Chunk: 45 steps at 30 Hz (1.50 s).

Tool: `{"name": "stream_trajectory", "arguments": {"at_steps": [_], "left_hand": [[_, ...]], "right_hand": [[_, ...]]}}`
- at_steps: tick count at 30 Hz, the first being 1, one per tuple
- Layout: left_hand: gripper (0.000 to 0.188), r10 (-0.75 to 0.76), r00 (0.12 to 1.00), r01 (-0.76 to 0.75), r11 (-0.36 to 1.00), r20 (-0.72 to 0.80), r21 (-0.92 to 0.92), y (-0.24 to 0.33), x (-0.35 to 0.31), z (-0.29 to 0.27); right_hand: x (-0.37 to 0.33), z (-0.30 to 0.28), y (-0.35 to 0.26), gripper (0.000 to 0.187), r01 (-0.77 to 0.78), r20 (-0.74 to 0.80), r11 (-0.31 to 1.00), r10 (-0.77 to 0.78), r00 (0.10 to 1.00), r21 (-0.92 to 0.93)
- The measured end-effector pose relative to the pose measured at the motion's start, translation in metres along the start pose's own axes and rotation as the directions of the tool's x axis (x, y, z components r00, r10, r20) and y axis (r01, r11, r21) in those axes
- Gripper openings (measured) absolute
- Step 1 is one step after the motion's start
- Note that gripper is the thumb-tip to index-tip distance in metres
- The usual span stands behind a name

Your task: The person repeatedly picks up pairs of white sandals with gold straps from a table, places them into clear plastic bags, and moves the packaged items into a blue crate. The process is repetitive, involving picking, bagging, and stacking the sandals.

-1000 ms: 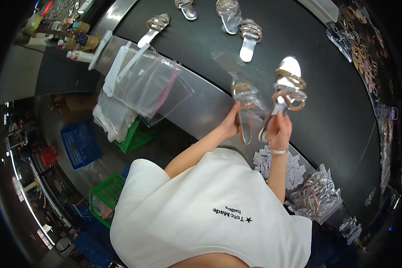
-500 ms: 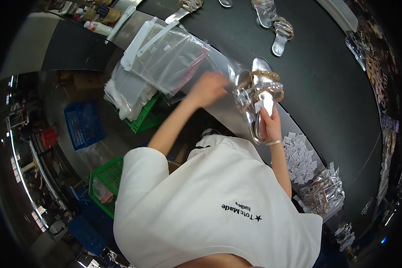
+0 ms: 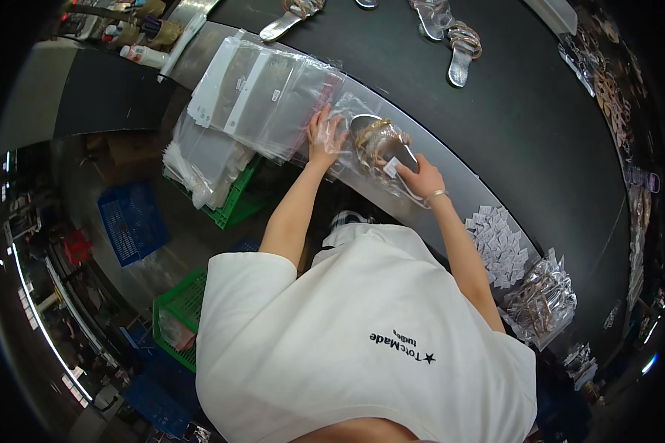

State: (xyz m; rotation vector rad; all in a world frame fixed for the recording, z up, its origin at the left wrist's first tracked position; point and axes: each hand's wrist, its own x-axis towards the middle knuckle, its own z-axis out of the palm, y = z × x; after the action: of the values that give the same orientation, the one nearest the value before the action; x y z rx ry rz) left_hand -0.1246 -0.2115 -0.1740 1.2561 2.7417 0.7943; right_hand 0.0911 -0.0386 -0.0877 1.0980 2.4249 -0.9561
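At the bottom of the frame a white shirt (image 3: pixel 362 317) was noted, with both forearms reaching up from it. To its right, a bundle of wrapped sandals (image 3: pixel 543 303) and a heap of small white labels (image 3: pixel 495 247) were found along the bench edge. Just above centre, a pair of strappy sandals (image 3: pixel 379 140) was held over the grey metal strip (image 3: pixel 451 170), its lower end gripped by the right hand (image 3: pixel 423 179), thumb uppermost; a white tag (image 3: pixel 391 167) was seen on the straps. Whether the pair was inside plastic or only beside it could not be told. Left of it, the left hand (image 3: pixel 326 136) was laid on clear film (image 3: pixel 346 107), fingers parted; whether any film was pinched could not be made out. Judged risks: the film could be snagged or torn by the straps if the sandals were pushed at an angle; the tag could be caught and bent at a film edge; neighbouring sheets could be dragged askew from the stack of clear bags (image 3: pixel 273 96) at upper left, since film tends to cling. Farther off, loose sandals (image 3: pixel 462 55) were noted on the dark table top (image 3: pixel 547 148), near the upper edge.
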Motion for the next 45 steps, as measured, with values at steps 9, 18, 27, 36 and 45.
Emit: {"name": "stream_trajectory", "arguments": {"at_steps": [9, 18, 27, 36, 45], "left_hand": [[0.016, 0.033, 0.977, -0.103, 0.938, -0.212, -0.332, 0.007, 0.026, -0.068], [0.016, 0.411, 0.901, -0.332, 0.86, 0.14, -0.387, 0.05, 0.03, -0.148], [0.029, 0.473, 0.869, -0.396, 0.842, 0.147, -0.367, 0.105, 0.009, -0.137], [0.037, -0.049, 0.972, 0.199, 0.685, 0.228, -0.701, 0.123, -0.01, -0.085], [0.03, 0.277, 0.85, 0.092, 0.76, 0.448, -0.644, 0.155, -0.004, -0.155]], "right_hand": [[-0.018, 0.021, -0.031, 0.051, -0.057, 0.03, 0.874, 0.049, 0.998, 0.482], [-0.001, 0.013, -0.088, 0.056, 0.169, 0.162, 0.926, -0.234, 0.959, 0.336], [0.018, 0.019, -0.072, 0.057, 0.2, -0.109, 0.908, -0.171, 0.979, 0.367], [0.001, -0.044, -0.074, 0.046, 0.265, -0.443, 0.611, 0.157, 0.883, 0.746], [-0.029, -0.08, -0.059, 0.045, 0.309, -0.437, 0.327, 0.464, 0.771, 0.893]]}}
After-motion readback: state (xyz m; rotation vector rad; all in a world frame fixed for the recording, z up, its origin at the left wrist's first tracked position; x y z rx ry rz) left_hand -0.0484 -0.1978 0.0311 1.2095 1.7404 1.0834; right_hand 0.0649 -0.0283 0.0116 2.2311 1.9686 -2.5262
